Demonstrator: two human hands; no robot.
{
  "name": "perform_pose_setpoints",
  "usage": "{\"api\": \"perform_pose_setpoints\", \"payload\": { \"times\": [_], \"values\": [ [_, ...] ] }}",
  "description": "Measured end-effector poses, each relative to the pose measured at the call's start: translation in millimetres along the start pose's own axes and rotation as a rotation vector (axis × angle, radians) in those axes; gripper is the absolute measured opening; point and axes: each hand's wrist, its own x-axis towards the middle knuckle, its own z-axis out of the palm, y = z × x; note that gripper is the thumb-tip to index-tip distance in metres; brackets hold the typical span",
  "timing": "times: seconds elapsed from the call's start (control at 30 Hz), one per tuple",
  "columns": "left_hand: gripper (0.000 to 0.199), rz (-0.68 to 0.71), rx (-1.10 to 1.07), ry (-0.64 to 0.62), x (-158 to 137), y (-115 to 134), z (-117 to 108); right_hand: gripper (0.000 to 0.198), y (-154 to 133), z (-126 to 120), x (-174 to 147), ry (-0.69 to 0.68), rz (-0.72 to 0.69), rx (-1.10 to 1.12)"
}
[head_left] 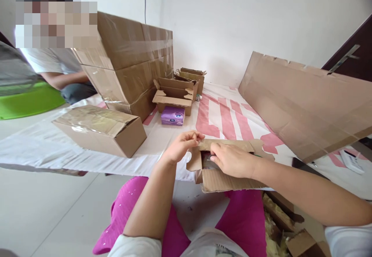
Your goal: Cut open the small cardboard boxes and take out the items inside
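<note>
An open cardboard box point(226, 179) lies at the table's front edge, its flaps folded outward. My left hand point(181, 146) is at the box's far left corner, thumb and fingers closed together by the flap. Over the opening is my right hand point(232, 160), its fingers curled down inside. Beside those fingertips a dark flat-looking item point(209, 161) shows within the box. My right hand covers most of the contents, so what its fingers grip cannot be made out.
A taped carton point(100, 127) lies left, before a stack of larger cartons point(130, 63). Open boxes point(174, 92) and a purple pack point(173, 116) stand mid-table. A large cardboard panel point(305, 102) leans right. A person point(65, 65) sits behind the stack; cardboard scraps point(279, 212) lie below.
</note>
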Motion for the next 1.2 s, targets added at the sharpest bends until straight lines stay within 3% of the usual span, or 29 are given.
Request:
{"api": "perform_pose_setpoints", "payload": {
  "times": [0.13, 0.27, 0.43, 0.47, 0.6, 0.8, 1.2],
  "values": [
    [0.016, 0.019, 0.038, -0.005, 0.9, -0.4, -0.3, 0.012, 1.0, -12.8, -1.9, 0.038, 0.088, 0.029],
    [0.019, 0.041, 0.006, -0.003, 0.5, 0.3, -1.0, 0.015, 1.7, -21.4, 0.0, 0.034, 0.064, 0.052],
    [0.020, 0.064, -0.046, 0.004, 2.8, -0.3, -0.7, 0.056, 5.9, -6.5, -0.7, 0.157, -0.024, -0.063],
    [0.020, 0.065, -0.052, 0.000, 3.4, -0.4, -0.2, 0.054, 7.4, 0.4, 0.3, 0.192, -0.049, -0.113],
    [0.021, 0.049, -0.071, 0.054, 4.8, -0.1, 3.2, 0.020, 15.2, 28.9, 7.9, 0.317, -0.224, -0.280],
    [0.025, -0.022, -0.257, 0.161, 9.6, -4.4, 3.5, 0.026, 27.0, 45.1, 16.7, 0.430, -0.474, -0.344],
    [0.022, -0.066, -0.473, 0.344, 18.0, -13.5, 5.6, 0.029, 28.3, 42.4, 19.0, 0.451, -0.516, -0.346]
  ]
}}
